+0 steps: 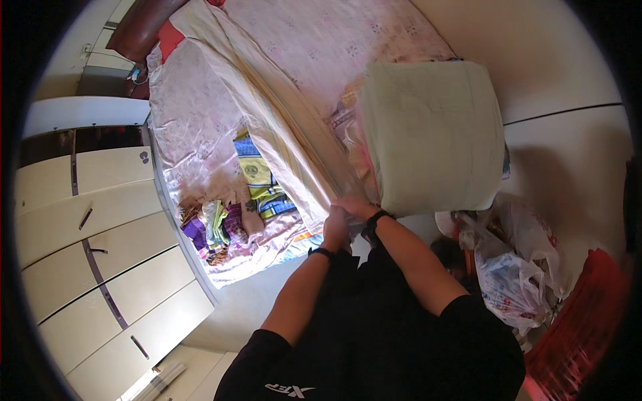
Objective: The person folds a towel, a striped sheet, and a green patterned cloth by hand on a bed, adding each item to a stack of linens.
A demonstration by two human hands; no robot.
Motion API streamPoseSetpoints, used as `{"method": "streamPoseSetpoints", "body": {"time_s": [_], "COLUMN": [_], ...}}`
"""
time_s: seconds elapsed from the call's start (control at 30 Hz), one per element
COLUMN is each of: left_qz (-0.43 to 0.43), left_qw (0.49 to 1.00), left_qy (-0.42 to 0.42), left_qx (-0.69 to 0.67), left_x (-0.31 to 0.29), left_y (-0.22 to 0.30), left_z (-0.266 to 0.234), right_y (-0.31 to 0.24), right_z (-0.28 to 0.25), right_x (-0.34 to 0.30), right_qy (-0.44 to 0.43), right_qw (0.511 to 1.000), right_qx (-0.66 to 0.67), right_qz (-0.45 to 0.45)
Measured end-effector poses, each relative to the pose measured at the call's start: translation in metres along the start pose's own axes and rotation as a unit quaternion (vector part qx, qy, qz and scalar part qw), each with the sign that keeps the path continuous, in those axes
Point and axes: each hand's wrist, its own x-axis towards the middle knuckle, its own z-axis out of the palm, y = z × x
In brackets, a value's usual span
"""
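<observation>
A long cream sheet with pale stripes (267,107) stretches in a narrow folded strip from the far end of the bed to my body. My left hand (336,227) is closed on its near end. Right beside it, my right hand (356,206) grips the same end, and the two hands nearly touch. The fingertips are partly hidden behind the hands and the cloth. To the right of the strip sits a bulky pale green folded quilt (435,134). Left of the strip lies a folded yellow and blue cloth (256,170).
The bed has a pink patterned bedsheet (194,120). Small folded purple and green clothes (214,224) lie near its left front corner. White drawer cabinets (100,234) stand at left. Plastic bags (515,281) and a red ribbed object (578,327) are at lower right.
</observation>
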Motion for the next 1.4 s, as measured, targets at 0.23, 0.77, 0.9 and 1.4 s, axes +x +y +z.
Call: {"method": "streamPoseSetpoints", "body": {"time_s": [0.23, 0.77, 0.9, 1.4], "left_qz": [-0.167, 0.145, 0.053, -0.347], "left_qw": [0.961, 0.973, 0.978, 0.916], "left_qy": [0.151, -0.176, -0.181, 0.089], "left_qx": [-0.16, 0.045, -0.086, -0.178], "left_x": [-0.052, -0.015, -0.018, 0.011], "left_y": [-0.033, -0.051, -0.079, -0.172], "left_z": [-0.058, -0.077, -0.024, 0.035], "right_y": [-0.009, -0.012, -0.018, 0.034], "right_z": [0.074, 0.023, -0.017, -0.049], "right_x": [0.012, 0.01, 0.023, 0.084], "right_qy": [-0.071, 0.335, 0.415, 0.467], "right_qw": [0.997, 0.778, 0.742, 0.742], "right_qx": [-0.015, -0.499, -0.52, -0.408], "right_qz": [0.037, -0.182, -0.083, -0.254]}}
